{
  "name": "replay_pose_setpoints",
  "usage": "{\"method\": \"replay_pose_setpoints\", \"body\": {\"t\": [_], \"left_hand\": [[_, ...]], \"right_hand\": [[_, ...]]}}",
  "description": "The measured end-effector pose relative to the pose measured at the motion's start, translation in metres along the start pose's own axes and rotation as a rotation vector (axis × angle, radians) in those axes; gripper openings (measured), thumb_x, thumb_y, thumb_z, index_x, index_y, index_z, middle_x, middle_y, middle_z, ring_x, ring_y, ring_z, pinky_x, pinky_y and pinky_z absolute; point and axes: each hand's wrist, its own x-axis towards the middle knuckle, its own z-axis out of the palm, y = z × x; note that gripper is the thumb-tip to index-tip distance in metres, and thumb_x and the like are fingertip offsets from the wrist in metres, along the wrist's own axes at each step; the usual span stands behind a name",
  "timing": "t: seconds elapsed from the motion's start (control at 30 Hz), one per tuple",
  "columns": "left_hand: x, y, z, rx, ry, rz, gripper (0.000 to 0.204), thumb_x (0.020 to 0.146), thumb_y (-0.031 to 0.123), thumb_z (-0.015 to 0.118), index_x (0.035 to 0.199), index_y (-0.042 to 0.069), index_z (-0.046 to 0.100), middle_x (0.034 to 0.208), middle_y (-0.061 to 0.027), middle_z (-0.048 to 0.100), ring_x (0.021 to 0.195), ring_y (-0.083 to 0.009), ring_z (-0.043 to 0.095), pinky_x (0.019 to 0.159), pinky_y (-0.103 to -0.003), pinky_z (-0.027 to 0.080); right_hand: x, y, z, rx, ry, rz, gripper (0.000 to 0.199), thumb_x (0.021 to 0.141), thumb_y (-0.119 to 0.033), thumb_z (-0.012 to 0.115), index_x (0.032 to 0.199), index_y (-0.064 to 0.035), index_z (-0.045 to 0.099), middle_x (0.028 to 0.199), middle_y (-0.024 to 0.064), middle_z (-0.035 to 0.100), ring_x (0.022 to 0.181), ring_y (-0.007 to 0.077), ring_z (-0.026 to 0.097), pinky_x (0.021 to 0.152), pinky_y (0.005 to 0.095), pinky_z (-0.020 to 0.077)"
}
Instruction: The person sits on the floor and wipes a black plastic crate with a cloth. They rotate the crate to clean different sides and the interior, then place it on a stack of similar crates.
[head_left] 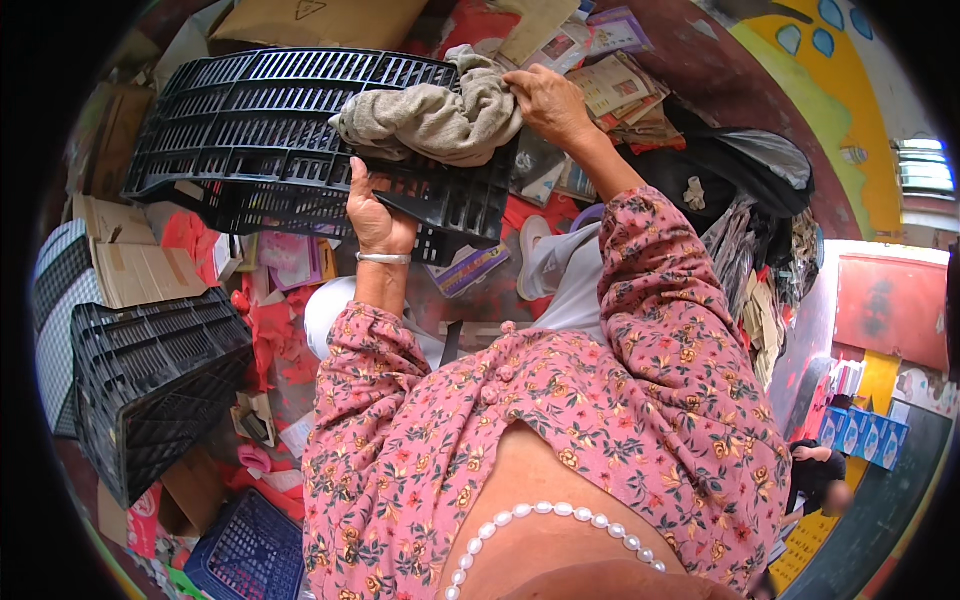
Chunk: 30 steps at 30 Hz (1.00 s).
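A large black slatted plastic rack panel point(270, 125) is held up in front of me at the upper left. My left hand point(382, 222) grips its near edge, thumb on the upper side and fingers hidden beneath. A bunched grey-beige cloth point(425, 122) lies across the panel's right part. At the cloth's right end, my right hand point(552, 105) is closed on it, pressing it by the panel's far right corner.
Another black slatted plastic piece point(150, 380) leans at the left, near cardboard boxes point(135, 255). A dark blue basket point(250, 550) sits lower left. Papers and booklets point(615, 85) and black bags point(730, 165) crowd the right. Red scraps litter the floor. Another person point(818, 480) is at far right.
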Motion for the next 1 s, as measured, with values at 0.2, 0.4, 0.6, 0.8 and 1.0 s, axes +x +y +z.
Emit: {"method": "replay_pose_setpoints", "body": {"t": [0.2,0.4,0.6,0.8,1.0], "left_hand": [[-0.004,0.005,0.001,-0.026,0.007,0.0,0.052,0.081,0.05,0.053,0.111,0.008,0.049,0.106,-0.0083,0.051,0.094,-0.0244,0.047,0.082,-0.042,0.038],[-0.001,0.0,-0.001,-0.046,-0.044,-0.019,0.046,0.084,0.046,0.05,0.11,0.007,0.051,0.102,-0.0079,0.055,0.092,-0.0241,0.05,0.082,-0.04,0.039],[0.0,0.004,-0.004,-0.024,-0.085,-0.038,0.053,0.084,0.046,0.051,0.117,0.006,0.046,0.113,-0.0103,0.051,0.101,-0.027,0.046,0.089,-0.042,0.036],[-0.002,-0.001,0.004,-0.026,-0.127,-0.007,0.053,0.086,0.048,0.044,0.119,0.006,0.045,0.115,-0.0097,0.05,0.103,-0.026,0.045,0.089,-0.041,0.035],[0.001,-0.004,0.002,0.017,-0.097,0.002,0.057,0.085,0.051,0.043,0.12,0.006,0.044,0.117,-0.0108,0.048,0.102,-0.0264,0.046,0.087,-0.041,0.037]], "right_hand": [[-0.012,0.006,-0.008,0.184,-0.127,-0.149,0.034,0.08,-0.027,0.056,0.105,-0.0046,0.056,0.099,0.015,0.052,0.089,0.0299,0.055,0.077,0.0352,0.0451],[0.005,0.012,-0.035,-0.199,-0.41,-0.31,0.055,0.077,-0.048,0.056,0.118,-0.0117,0.05,0.106,0.0132,0.049,0.091,0.0303,0.054,0.077,0.0391,0.0444],[0.036,0.011,-0.048,-0.264,-0.607,-0.414,0.05,0.067,-0.047,0.063,0.107,-0.0174,0.058,0.097,0.0112,0.051,0.092,0.0295,0.055,0.074,0.0408,0.0448],[0.027,0.022,-0.01,-0.191,-0.507,-0.363,0.024,0.071,-0.014,0.056,0.093,-0.0096,0.062,0.093,0.0107,0.059,0.087,0.03,0.058,0.07,0.0396,0.0473],[0.003,0.034,-0.004,0.147,-0.397,-0.263,0.026,0.075,-0.015,0.05,0.097,-0.0103,0.064,0.081,0.0143,0.062,0.08,0.0321,0.059,0.069,0.0399,0.0474]]}}
